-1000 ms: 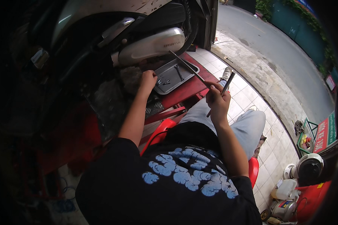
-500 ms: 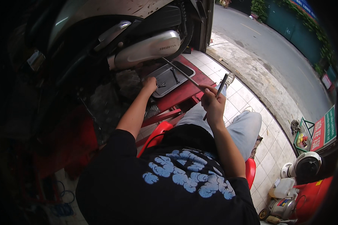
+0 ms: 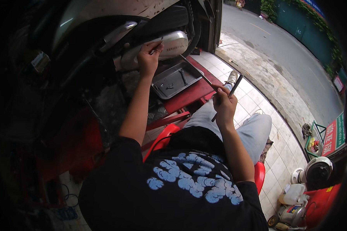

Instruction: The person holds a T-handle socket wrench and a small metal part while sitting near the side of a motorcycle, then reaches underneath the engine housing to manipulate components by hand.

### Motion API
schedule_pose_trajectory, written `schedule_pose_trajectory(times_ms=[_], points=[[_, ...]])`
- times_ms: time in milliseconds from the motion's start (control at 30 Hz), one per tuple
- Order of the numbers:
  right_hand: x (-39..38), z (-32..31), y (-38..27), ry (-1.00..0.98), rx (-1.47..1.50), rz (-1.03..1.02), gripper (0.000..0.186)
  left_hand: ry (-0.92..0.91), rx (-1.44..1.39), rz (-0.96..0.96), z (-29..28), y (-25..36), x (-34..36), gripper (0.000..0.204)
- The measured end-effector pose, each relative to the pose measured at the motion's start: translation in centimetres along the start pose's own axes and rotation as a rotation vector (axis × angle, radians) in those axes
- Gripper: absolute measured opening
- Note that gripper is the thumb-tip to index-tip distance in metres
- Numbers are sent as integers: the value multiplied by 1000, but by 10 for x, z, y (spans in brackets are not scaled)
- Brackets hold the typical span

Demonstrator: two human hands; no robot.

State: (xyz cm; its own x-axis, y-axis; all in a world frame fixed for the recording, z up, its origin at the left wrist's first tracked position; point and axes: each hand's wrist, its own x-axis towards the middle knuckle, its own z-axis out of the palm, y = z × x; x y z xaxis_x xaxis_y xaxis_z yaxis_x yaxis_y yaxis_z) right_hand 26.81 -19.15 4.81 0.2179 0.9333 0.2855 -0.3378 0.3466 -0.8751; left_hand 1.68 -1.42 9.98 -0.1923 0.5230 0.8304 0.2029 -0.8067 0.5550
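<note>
My left hand (image 3: 148, 59) is raised in front of the silver engine-side cover (image 3: 173, 43) of a scooter. Its fingers pinch a small dark bolt (image 3: 161, 40), mostly covered by the fingertips. My right hand (image 3: 224, 103) grips a T-handle wrench (image 3: 196, 72) where shaft and crossbar meet; the shaft points away toward the lower edge of the cover. Below the cover lies a grey metal tray (image 3: 180, 90), holding several small bolts (image 3: 169, 86) and a longer dark tool (image 3: 183, 77).
The tray rests on a red lift platform (image 3: 194, 87). I sit on a red plastic stool (image 3: 259, 173). White floor tiles (image 3: 275, 133) run to the shop's edge beside a street (image 3: 275, 42). At lower right stand a plastic jug (image 3: 295, 194) and a compressor-like metal tank (image 3: 291, 215).
My left hand has risen out of the tray to the silver cover, carrying a small bolt. The wrench in my right hand has shifted slightly right and down.
</note>
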Motion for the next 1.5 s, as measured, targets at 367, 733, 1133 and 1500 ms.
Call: schedule_pose_trajectory(times_ms=[367, 733, 1133, 1500], points=[[-10, 4, -6, -126, 77, -83, 26, 154, 691, 236, 5, 1, 31, 13], [-8, 3, -4, -103, 92, -76, 26, 190, 782, 134, 11, 3, 30, 15], [-10, 3, -8, -90, 68, -82, 26, 247, 865, 52, 19, -4, 30, 18], [-10, 4, -6, -92, 66, -77, 26, 280, 953, 92, 24, -7, 31, 19]])
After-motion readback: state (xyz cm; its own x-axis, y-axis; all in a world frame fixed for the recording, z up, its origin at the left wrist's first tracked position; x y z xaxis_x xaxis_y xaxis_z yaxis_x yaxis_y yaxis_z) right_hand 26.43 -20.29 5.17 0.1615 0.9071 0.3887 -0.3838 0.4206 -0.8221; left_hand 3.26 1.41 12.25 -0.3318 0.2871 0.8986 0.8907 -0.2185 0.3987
